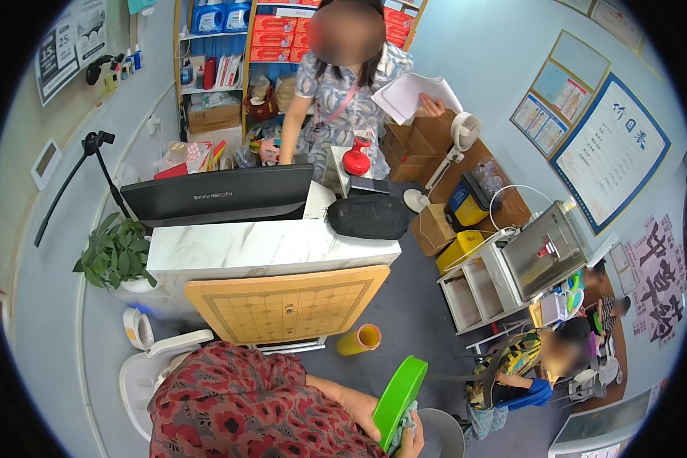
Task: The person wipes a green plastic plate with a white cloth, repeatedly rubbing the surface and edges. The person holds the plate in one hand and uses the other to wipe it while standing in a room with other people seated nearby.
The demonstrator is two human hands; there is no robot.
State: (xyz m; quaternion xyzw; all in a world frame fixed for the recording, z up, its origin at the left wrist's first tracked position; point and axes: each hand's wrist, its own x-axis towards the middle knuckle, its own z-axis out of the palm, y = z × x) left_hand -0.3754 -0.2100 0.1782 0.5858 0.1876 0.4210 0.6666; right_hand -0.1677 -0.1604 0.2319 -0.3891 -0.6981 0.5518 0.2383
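A bright green plastic basin (399,395) is held tilted on its edge at the bottom of the view. My left hand (359,411) grips its near left side, the thumb against the green wall. On the other side, my right hand (413,438) holds a grey-green cloth (402,430) pressed against the basin. The cloth is bunched and partly hidden by the fingers and the basin. Just to the right, partly behind the hands, stands a grey bin (443,432). My red floral sleeve (235,401) covers much of the lower view.
A yellow cylindrical container (358,340) stands on the floor ahead. Beyond it, a wooden board-game board (289,309) leans against a marble-patterned counter (263,246) bearing a monitor (217,194) and black bag (368,216). A person (343,103) holds papers behind it; another (515,372) sits right.
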